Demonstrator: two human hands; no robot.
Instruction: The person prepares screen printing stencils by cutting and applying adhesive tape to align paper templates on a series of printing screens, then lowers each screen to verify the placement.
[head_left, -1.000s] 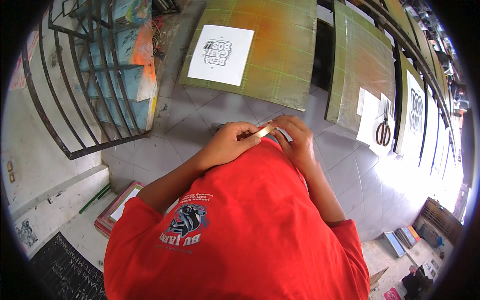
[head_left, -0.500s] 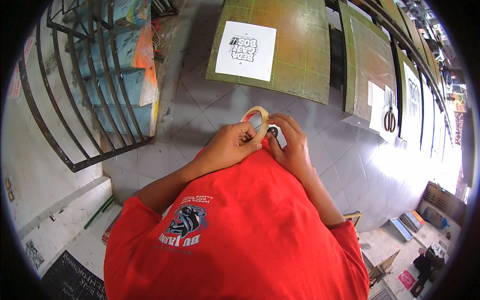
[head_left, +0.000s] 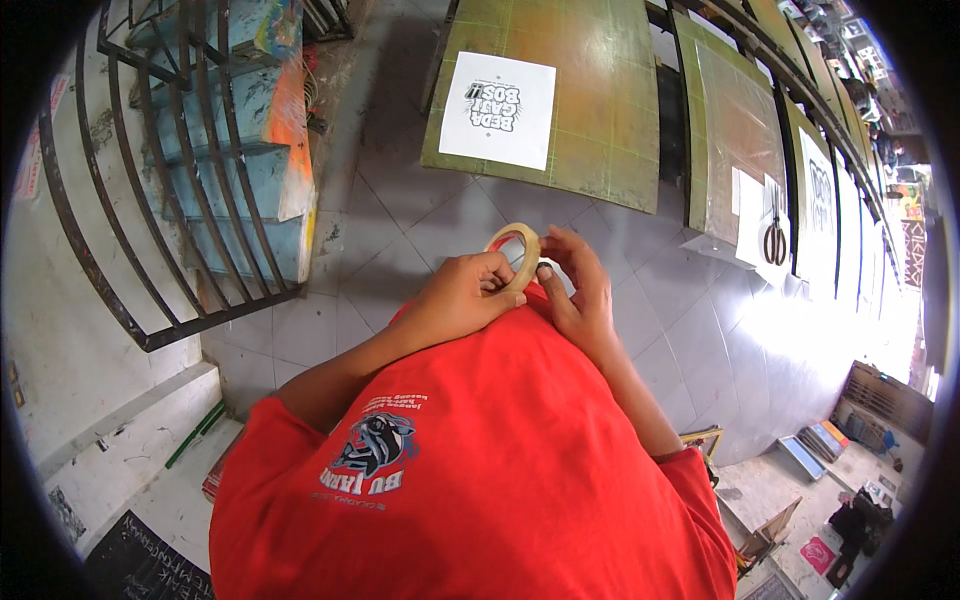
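Note:
Just in front of my red shirt, I hold a roll of pale tape [head_left: 527, 268] tilted up on its edge, with a reddish inner side. My left hand [head_left: 462, 292] is closed around its near left side, thumb along the bottom and fingers into the ring. At the roll's right edge, the bent thumb and forefinger of my right hand [head_left: 583, 295] press against the outer face. Whether a loose tape end lies between those fingertips is too small to see.
Ahead stands a green board [head_left: 600, 110] with a printed white sheet [head_left: 497, 112] on it. More boards run along the right, where scissors [head_left: 774, 240] lie on white paper. A black metal railing [head_left: 225, 313] and blue steps [head_left: 255, 180] are at the left.
Both hands and the tape roll have dropped very slightly in view. My right thumb has come up closer to the roll's edge. The grip of my left hand is the same.

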